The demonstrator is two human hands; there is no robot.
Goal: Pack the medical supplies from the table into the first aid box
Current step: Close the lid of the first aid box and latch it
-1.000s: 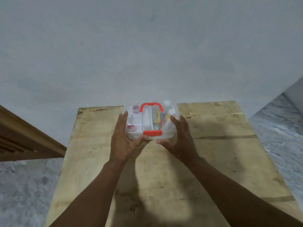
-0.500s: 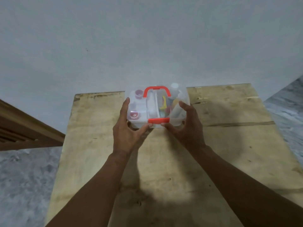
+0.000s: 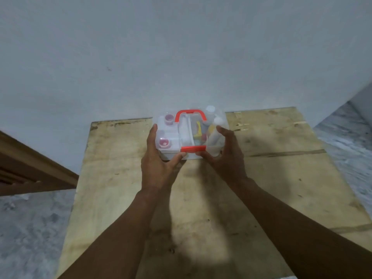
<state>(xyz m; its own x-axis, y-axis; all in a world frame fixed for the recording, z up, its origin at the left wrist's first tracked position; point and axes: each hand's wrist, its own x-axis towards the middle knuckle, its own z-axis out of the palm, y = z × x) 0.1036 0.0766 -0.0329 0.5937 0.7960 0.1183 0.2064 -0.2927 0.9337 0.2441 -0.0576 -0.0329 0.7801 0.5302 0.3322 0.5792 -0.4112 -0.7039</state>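
A clear plastic first aid box with a red handle and a red front latch stands at the far edge of the wooden table. Its lid is down. Through the plastic I see pink-capped containers at the left and white bottles and yellow items at the right. My left hand grips the box's left side, thumb under the front near the latch. My right hand grips the right side, thumb at the latch.
A pale wall rises right behind the table's far edge. A brown wooden rail runs at the left. Grey speckled floor shows on both sides of the table.
The view has shifted a little; both hands stay on the box's sides with thumbs at the red latch. The box has hardly moved on the table.
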